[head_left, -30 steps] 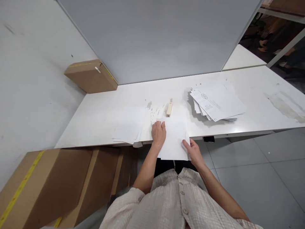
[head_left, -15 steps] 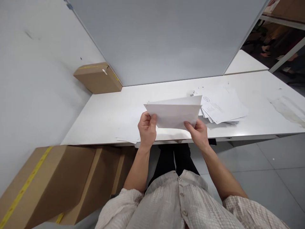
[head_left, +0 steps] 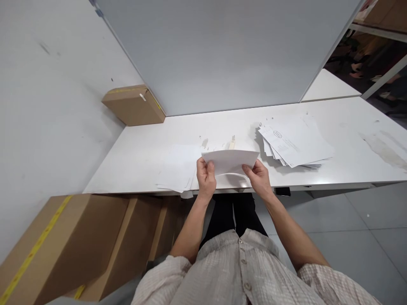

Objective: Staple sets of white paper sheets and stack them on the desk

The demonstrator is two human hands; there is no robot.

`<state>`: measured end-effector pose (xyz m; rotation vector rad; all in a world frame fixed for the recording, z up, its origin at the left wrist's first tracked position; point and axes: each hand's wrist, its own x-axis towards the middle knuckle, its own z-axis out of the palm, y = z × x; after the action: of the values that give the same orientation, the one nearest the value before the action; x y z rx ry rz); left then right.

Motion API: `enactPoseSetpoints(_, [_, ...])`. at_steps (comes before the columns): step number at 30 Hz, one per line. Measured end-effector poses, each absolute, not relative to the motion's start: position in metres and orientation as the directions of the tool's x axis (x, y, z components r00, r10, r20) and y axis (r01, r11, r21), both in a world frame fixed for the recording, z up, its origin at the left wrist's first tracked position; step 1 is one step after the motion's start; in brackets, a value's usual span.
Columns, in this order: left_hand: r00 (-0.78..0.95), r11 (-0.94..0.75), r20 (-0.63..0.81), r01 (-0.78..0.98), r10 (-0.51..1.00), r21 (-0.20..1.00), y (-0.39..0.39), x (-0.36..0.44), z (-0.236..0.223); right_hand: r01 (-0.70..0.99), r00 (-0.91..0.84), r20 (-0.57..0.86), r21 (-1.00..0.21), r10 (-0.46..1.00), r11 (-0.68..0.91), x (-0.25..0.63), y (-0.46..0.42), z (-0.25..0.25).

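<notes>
Both my hands hold a small stack of white sheets (head_left: pixel 230 161) upright, its lower edge on or just above the white table (head_left: pixel 143 148) near the front edge. My left hand (head_left: pixel 206 177) grips the stack's left end, fingers closed round it. My right hand (head_left: pixel 259 178) pinches the right end. Just behind the sheets a beige stapler (head_left: pixel 232 144) lies on the table, partly hidden. A flat pile of blank sheets (head_left: pixel 178 167) lies to the left of my left hand.
A fanned pile of printed papers (head_left: pixel 295 142) lies to the right. A brown cardboard box (head_left: pixel 133 105) sits in the back left corner against the grey partition (head_left: pixel 222 51). Larger cardboard boxes (head_left: pixel 63 241) stand on the floor at the left.
The sheets lay flat on the table edge under my hands. I lifted them, turned them upright, and have now lowered them toward the table, held by both ends.
</notes>
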<state>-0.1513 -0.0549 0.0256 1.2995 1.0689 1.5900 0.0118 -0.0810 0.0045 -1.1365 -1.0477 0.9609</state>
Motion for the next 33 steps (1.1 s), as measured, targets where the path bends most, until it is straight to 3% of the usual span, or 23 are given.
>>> enactPoseSetpoints(11, [-0.193,-0.273,0.289,0.105,0.938,0.956,-0.056,-0.158,0.035,-0.032,0.208,0.108,-0.993,0.972,0.117,0.009,-0.084,0.004])
enactPoseSetpoints(17, [-0.153,-0.188,0.191,0.034,0.970,0.981,-0.062,-0.161,0.030,0.122,0.206,0.077,-0.991,0.975,0.052,0.015,-0.099,0.009])
enactPoseSetpoints(20, [-0.046,-0.075,0.077,0.042,0.996,0.996,-0.065,-0.165,0.019,0.134,0.229,-0.038,-0.988,0.973,-0.070,0.020,-0.112,-0.003])
enactPoseSetpoints(23, [0.083,0.026,-0.042,0.193,0.996,0.981,-0.064,-0.168,0.002,0.117,0.234,-0.163,-0.974,0.959,-0.194,0.025,-0.126,-0.021])
enactPoseSetpoints(26, [0.151,0.010,-0.075,0.391,0.986,0.920,-0.056,-0.166,-0.012,0.106,0.253,-0.228,-0.959,0.940,-0.262,0.032,-0.131,-0.031])
enactPoseSetpoints(33, [0.093,-0.126,0.087,0.631,0.992,0.766,-0.031,-0.153,-0.024,0.096,0.266,-0.282,-0.944,0.922,-0.317,0.046,-0.114,-0.034])
